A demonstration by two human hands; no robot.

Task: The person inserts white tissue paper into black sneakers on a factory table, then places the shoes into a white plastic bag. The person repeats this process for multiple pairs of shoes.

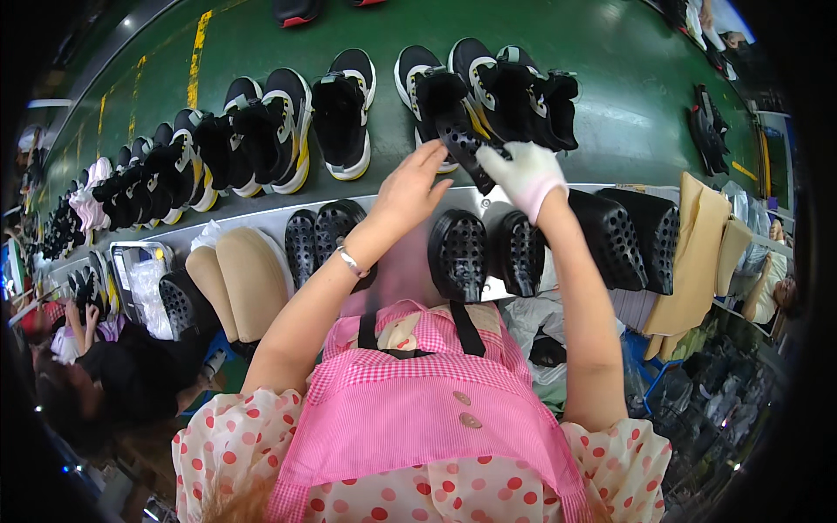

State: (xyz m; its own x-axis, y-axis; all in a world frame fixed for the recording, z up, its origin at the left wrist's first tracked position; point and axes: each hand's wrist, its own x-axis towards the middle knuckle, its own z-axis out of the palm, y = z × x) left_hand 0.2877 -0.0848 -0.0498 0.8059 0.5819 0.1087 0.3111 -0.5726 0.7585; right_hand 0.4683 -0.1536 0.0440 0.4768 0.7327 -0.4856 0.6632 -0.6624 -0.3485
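2 hands are meeting over a line of sneakers on a green surface (602, 96), where a black, hole-studded insert (462, 144) is leaning at the mouth of a black-and-white shoe (443, 94). The right hand (525, 177), wearing a white glove with a pink cuff, is gripping the insert along its near end. The left hand (412, 190), bare, is reaching in from the other side, its fingers stretching out together and its thumb standing apart; whether its fingertips are pressing on the shoe or only lying beside it, the view cannot tell. A silver bracelet (351, 261) is circling the left wrist. Between the forearms, 2 more inserts (458, 254) are standing at the near edge, and 2 larger black pieces (610, 240) are leaning to the right, next to beige sheets (684, 257). To the left, 2 beige shapes (253, 283) are resting beside another dark perforated piece (186, 305). The worker is wearing a pink apron (410, 418) over red-dotted sleeves (240, 444).
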